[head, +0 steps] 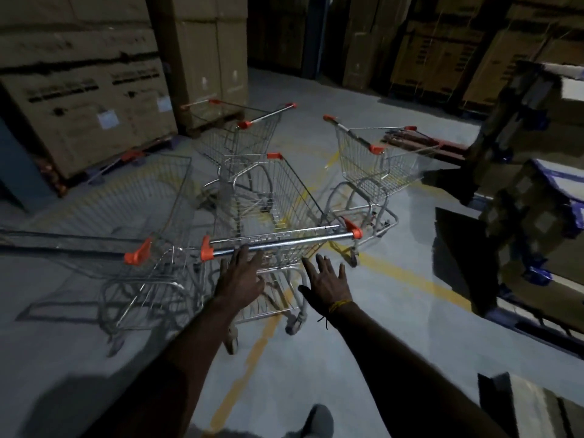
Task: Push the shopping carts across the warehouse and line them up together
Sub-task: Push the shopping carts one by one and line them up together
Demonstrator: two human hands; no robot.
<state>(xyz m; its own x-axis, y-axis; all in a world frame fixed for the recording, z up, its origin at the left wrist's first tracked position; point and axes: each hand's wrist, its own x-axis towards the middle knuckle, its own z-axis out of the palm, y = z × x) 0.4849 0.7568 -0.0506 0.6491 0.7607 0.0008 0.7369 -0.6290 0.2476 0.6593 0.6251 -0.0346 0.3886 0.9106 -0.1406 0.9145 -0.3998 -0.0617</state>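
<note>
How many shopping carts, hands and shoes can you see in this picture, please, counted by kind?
Shopping carts: 4 (nearest cart, left cart, far cart, right cart)
Hands: 2 (left hand, right hand), both open, neither gripping the handle
Shoes: 1 (shoe)
Total: 7

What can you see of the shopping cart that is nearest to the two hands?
The nearest cart is a silver wire basket on a metal frame with small wheels. Its shiny handle bar has orange plastic end caps. It stands upright on the grey floor, over a yellow painted line, and looks empty. The left hand reaches its bar with straight fingers; the right hand is spread just short of it. Another cart stands close on its left.
</note>
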